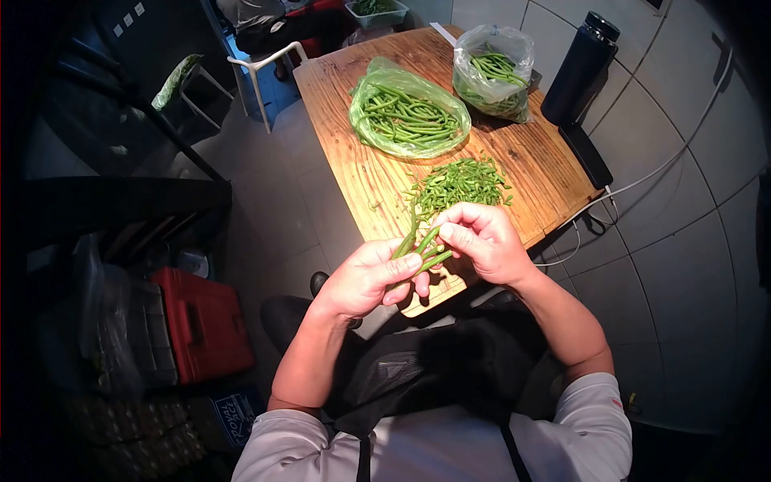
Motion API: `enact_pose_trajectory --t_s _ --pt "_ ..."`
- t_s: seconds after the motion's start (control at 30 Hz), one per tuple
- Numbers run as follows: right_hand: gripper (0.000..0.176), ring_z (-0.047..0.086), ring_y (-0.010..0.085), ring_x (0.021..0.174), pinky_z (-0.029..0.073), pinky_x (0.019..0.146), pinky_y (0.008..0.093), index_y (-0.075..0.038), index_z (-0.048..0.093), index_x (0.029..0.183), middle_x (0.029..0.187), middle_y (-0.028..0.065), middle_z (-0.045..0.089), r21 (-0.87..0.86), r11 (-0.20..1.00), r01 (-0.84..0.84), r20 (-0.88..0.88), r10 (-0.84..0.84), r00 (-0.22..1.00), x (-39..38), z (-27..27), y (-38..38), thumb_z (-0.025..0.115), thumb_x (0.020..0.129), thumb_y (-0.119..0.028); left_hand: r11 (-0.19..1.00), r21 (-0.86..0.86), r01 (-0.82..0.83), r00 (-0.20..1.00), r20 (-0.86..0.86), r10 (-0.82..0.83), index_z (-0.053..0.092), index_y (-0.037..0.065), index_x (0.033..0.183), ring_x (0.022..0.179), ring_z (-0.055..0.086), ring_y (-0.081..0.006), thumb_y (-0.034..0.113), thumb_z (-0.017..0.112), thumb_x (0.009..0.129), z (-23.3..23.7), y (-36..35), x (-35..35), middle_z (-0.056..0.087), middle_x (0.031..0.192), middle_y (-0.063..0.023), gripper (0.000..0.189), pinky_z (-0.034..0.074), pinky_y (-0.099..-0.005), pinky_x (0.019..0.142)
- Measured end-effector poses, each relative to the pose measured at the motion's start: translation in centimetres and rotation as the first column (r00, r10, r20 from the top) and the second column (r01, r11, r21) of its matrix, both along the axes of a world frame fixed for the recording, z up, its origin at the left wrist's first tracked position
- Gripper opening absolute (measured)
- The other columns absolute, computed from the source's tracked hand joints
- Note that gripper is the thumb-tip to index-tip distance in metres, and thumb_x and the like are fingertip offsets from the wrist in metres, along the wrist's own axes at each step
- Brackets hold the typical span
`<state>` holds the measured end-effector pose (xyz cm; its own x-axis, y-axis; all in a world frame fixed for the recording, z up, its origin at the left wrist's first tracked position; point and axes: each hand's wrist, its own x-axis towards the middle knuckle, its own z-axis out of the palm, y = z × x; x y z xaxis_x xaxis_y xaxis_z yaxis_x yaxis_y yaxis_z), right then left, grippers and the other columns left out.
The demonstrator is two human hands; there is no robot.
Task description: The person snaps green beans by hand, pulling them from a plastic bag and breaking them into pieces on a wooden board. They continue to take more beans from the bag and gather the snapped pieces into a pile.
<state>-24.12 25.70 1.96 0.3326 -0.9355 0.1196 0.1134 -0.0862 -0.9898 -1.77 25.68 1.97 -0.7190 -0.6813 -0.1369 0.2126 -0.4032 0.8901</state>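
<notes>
a: beans (pixel 426 239), a small bunch of long green ones, held between both hands just above the near edge of the wooden table (pixel 345 96).
b: grip?
a: left hand (pixel 365 279) curled round the lower stalks, thumb pressed over them, likely so the bunch does not splay. right hand (pixel 488 239) pinches the upper ends between thumb and fingertips. one stalk or several in that pinch: cannot tell, fingers hide it.
b: surroundings?
a: pile of cut pieces (pixel 459 183) lies on the table just beyond the hands, near enough to take what drops, i judge. green bag (pixel 408 119) and clear bag (pixel 494 71) of whole beans sit further back, mouths open. black bottle (pixel 580 68) at the far right edge.
</notes>
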Motion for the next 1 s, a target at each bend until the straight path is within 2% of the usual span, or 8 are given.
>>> enact_pose_trajectory --t_s 0.13,0.17,0.23,0.37,0.43,0.53,0.67,1.0 --pt "0.019 0.051 0.0031 0.069 0.041 0.062 0.0196 0.003 0.067 0.104 0.083 -0.0007 0.064 0.173 0.984 -0.033 0.412 -0.042 0.91 -0.2 -0.2 -0.7 0.061 0.1 -0.015 1.0 0.006 0.026 0.999 0.028 -0.026 0.062 -0.002 0.112 0.049 0.041 -0.0036 0.025 0.055 0.103 -0.3 0.0 0.0 0.067 0.082 -0.0046 0.029 0.037 -0.0187 0.05" --pt "0.016 0.053 0.0045 0.07 0.043 0.064 0.0198 0.003 0.067 0.103 0.085 0.0002 0.064 0.138 0.989 0.06 0.397 -0.111 0.911 -0.8 0.3 -0.9 0.062 0.099 -0.011 1.0 0.007 0.028 0.999 0.03 -0.028 0.063 -0.002 0.112 0.049 0.041 -0.0037 0.025 0.055 0.103 -0.4 0.1 -0.1 0.067 0.081 -0.0046 0.03 0.037 -0.0187 0.05" --pt "0.013 0.053 0.0058 0.069 0.044 0.064 0.0207 0.001 0.066 0.104 0.084 0.0006 0.062 -0.193 0.933 0.304 0.042 -0.302 0.952 -1.4 1.4 -1.5 0.065 0.097 -0.01 1.0 0.014 -0.003 1.0 0.02 0.002 0.062 -0.005 0.115 0.048 0.04 -0.004 0.026 0.054 0.103 -0.8 0.4 -0.2 0.066 0.08 -0.0047 0.034 0.036 -0.0187 0.05" --pt "0.023 0.057 0.0111 0.07 0.049 0.069 0.0262 -0.001 0.068 0.106 0.088 0.0036 0.064 -0.439 0.874 0.209 -0.368 -0.387 0.845 -2.7 -0.6 -3.5 0.073 0.084 -0.003 0.998 0.061 0.031 0.998 -0.054 -0.028 0.06 -0.007 0.118 0.048 0.041 -0.0037 0.028 0.052 0.104 -1.1 0.3 0.5 0.064 0.078 -0.0052 0.039 0.034 -0.0182 0.048" --pt "0.021 0.057 0.0106 0.07 0.049 0.067 0.0271 -0.002 0.07 0.104 0.088 0.004 0.064 -0.495 0.845 0.202 -0.368 -0.415 0.832 -1.9 0.0 -2.8 0.073 0.083 -0.004 0.994 0.087 0.07 0.992 -0.108 -0.061 0.06 -0.007 0.119 0.049 0.041 -0.0034 0.029 0.052 0.104 -1.4 0.1 0.6 0.064 0.077 -0.0053 0.04 0.033 -0.0175 0.047" --pt "0.013 0.062 0.0092 0.076 0.05 0.069 0.0271 -0.001 0.072 0.103 0.088 0.0043 0.068 -0.292 0.956 0.008 -0.234 -0.079 0.969 -1.5 0.6 -2.0 0.069 0.091 -0.007 0.982 0.148 0.115 0.988 -0.12 -0.097 0.059 -0.008 0.12 0.048 0.041 -0.0033 0.03 0.053 0.104 -1.7 0.2 0.3 0.063 0.077 -0.0062 0.042 0.032 -0.0166 0.047" --pt "0.018 0.068 0.0186 0.081 0.053 0.072 0.03 0.001 0.071 0.103 0.092 0.0115 0.071 -0.322 0.901 -0.292 -0.444 0.129 0.887 -1.0 1.6 -1.9 0.072 0.087 -0.004 0.972 0.125 0.2 0.971 -0.157 -0.179 0.058 -0.011 0.12 0.047 0.043 -0.0043 0.027 0.053 0.104 -1.6 0.0 0.2 0.065 0.078 -0.0098 0.041 0.033 -0.0169 0.046" --pt "0.014 0.068 0.0224 0.071 0.052 0.062 0.0314 -0.001 0.073 0.093 0.082 0.0101 0.07 -0.581 0.806 -0.112 -0.323 -0.102 0.941 -0.8 0.9 -2.0 0.072 0.08 -0.005 0.979 0.165 0.122 0.984 -0.152 -0.097 0.056 -0.002 0.117 0.05 0.041 -0.0044 0.029 0.05 0.105 -1.9 -0.1 0.4 0.064 0.085 -0.0078 0.034 0.032 -0.0178 0.046"
